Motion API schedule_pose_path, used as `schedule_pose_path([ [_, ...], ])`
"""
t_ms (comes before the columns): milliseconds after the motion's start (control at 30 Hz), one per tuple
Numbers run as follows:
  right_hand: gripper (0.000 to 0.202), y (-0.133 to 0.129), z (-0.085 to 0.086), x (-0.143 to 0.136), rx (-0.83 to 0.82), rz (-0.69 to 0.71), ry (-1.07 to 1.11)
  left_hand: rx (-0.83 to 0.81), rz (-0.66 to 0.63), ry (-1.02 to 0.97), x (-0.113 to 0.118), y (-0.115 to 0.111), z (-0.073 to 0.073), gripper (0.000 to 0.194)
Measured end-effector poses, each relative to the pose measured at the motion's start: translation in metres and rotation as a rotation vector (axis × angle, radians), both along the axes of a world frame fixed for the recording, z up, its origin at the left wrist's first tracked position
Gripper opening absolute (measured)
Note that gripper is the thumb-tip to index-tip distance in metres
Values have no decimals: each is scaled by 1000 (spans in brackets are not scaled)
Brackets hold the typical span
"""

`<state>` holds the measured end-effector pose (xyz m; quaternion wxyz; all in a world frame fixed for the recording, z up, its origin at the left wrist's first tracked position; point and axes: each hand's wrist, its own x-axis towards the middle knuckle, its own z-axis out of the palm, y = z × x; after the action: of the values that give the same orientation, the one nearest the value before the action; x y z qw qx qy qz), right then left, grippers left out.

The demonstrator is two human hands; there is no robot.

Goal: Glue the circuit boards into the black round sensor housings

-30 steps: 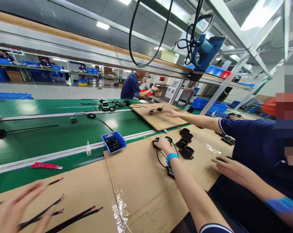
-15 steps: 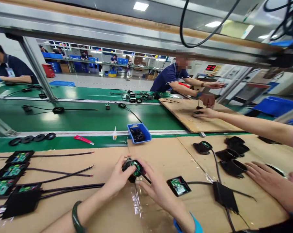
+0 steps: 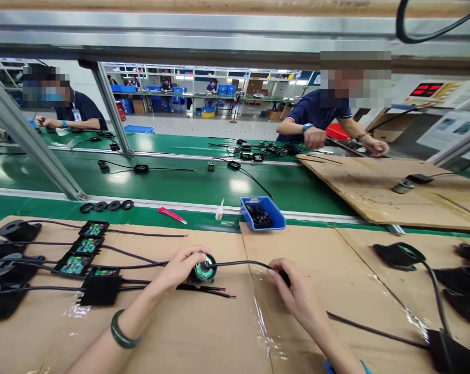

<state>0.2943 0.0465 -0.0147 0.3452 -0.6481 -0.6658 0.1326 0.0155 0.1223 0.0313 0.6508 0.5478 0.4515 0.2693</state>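
Observation:
My left hand [image 3: 186, 267] grips a round black housing [image 3: 198, 278] with a green ring-shaped circuit board [image 3: 203, 267] facing up inside it. A black cable [image 3: 238, 264] runs from the middle of this board across to my right hand [image 3: 293, 288]. There my fingers are closed around a small black case [image 3: 285, 278], mostly hidden by the hand. Under the left hand pass several cable ends with bare tips [image 3: 219, 293]. Another black cable [image 3: 375, 328] emerges beyond my right forearm and leads to a black box [image 3: 453, 353].
Left lie several black cases with green boards [image 3: 79, 264] and black housings [image 3: 18, 231]. Behind are black rings [image 3: 113, 205], a red cutter [image 3: 172, 215], a small bottle [image 3: 219, 210] and a blue bin [image 3: 273, 221] of black parts. Co-workers [image 3: 316, 114] work across the green belt [image 3: 180, 189].
My right hand has left the housing and moved right, now closed on the small case that lay on the cardboard. The view has turned right; the neighbour's hands are out of sight.

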Motion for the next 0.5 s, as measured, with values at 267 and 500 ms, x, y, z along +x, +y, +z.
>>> schedule_pose_path([
  [267,18,36,-4,-14,-115,154,7,92,-131,29,-3,-10,-6,34],
  [500,38,134,0,-45,-171,137,202,218,-64,103,-7,-4,-11,29],
])
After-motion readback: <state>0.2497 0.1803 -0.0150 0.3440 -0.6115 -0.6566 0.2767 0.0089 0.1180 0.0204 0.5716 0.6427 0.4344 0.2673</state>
